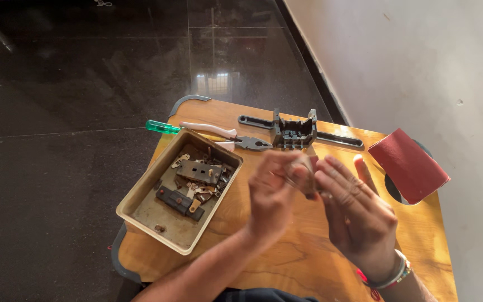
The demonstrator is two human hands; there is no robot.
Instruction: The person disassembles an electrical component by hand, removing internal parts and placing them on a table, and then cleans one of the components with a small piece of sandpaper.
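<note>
Small metal part (310, 178) sits pinched between left hand (272, 193) and right hand (353, 212) above a wooden table (303, 251). Left of them lies a metal tray (141, 207); beyond, dark polished floor (85, 72) and a white wall (420, 61).

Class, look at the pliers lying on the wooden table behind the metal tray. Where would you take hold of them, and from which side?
Take the pliers by the pale handles, coming from above on the left, near the green screwdriver. The handles lie flat and bare there, while the dark nose points right toward the grey plastic housing, and the metal tray rim crowds the near side. Probably the left hand is closer.
</note>
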